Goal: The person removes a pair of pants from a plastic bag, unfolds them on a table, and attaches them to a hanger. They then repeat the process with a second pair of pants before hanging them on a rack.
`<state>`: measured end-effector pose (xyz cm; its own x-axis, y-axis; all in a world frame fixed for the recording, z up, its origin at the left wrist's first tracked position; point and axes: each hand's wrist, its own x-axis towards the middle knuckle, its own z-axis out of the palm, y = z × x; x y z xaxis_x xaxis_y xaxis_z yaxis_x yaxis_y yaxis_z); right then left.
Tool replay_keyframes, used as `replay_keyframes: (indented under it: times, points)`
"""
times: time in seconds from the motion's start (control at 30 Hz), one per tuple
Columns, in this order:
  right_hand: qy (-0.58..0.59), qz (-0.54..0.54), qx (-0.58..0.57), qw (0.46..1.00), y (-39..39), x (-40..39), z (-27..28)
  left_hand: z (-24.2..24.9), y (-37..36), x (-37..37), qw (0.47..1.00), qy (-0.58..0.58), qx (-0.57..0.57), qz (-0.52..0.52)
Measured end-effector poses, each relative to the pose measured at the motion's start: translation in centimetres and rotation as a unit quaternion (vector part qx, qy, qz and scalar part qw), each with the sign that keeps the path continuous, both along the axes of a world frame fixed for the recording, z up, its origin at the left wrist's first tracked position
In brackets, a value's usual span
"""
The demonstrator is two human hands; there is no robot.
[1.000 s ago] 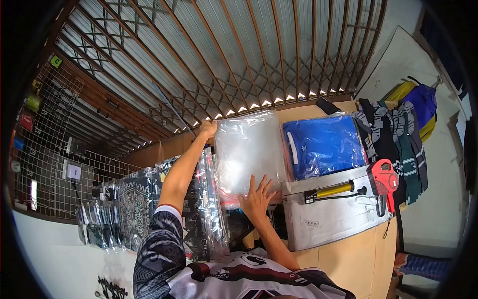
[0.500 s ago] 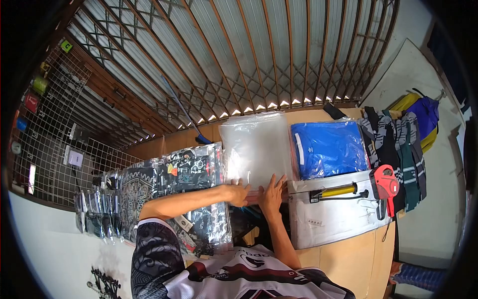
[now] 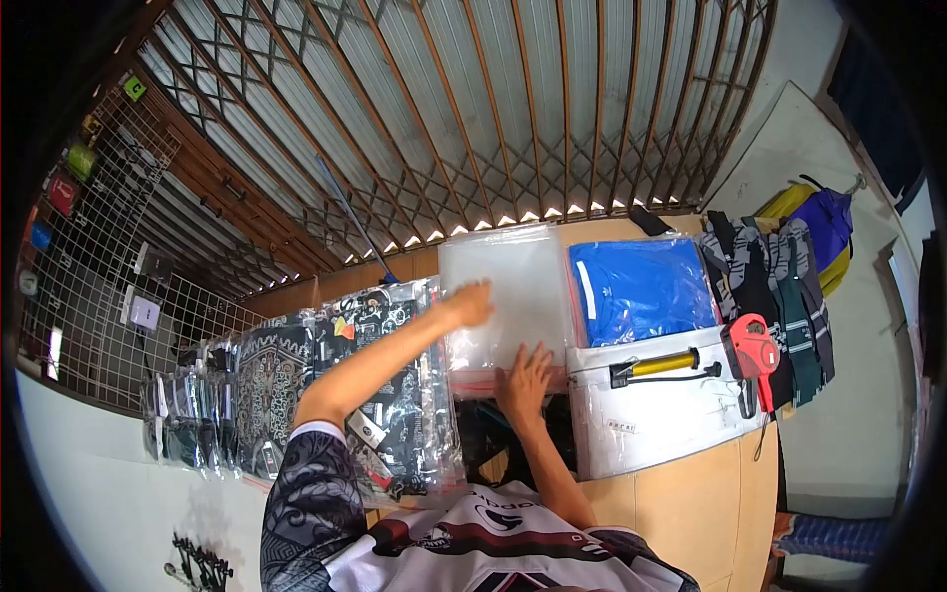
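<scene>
Both hands flat, fingers spread, on clear bag (image 3: 505,286) — left hand (image 3: 472,302) mid-bag, right hand (image 3: 523,380) near edge.

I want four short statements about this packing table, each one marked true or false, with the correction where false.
1. Both hands rest on the clear bag. True: the left hand lies on its left side, the right hand presses its near edge.
2. The blue shirt lies left of the clear bag. False: it lies right of it.
3. The right hand holds the red label gun. False: the gun lies apart, at the right.
4. A yellow pump lies on the white box. True.
</scene>
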<state>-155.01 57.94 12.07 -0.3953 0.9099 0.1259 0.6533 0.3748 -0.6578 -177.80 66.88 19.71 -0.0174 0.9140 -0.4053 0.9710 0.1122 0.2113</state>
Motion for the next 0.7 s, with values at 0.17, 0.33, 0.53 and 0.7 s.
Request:
replay_keyframes:
  times: [0.17, 0.33, 0.53, 0.7]
  points:
    - [-0.006, 0.074, 0.025, 0.997, -2.1, -3.5, 2.5, -3.9, 7.3, -10.6, 0.988, 0.089, -0.056, 0.115]
    - [-0.044, 0.309, 0.038, 0.949, -1.9, -5.2, -0.1, -7.6, 7.3, -16.4, 0.977, 0.061, -0.149, 0.143]
    - [-0.036, 0.369, 0.019, 0.928, -2.1, -4.6, -1.2, -7.0, 7.0, -16.0, 0.939, -0.059, -0.061, 0.334]
    - [-0.081, 0.398, 0.016, 0.914, -2.0, -3.2, -0.9, -6.2, 7.3, -14.9, 0.923, -0.091, 0.022, 0.373]
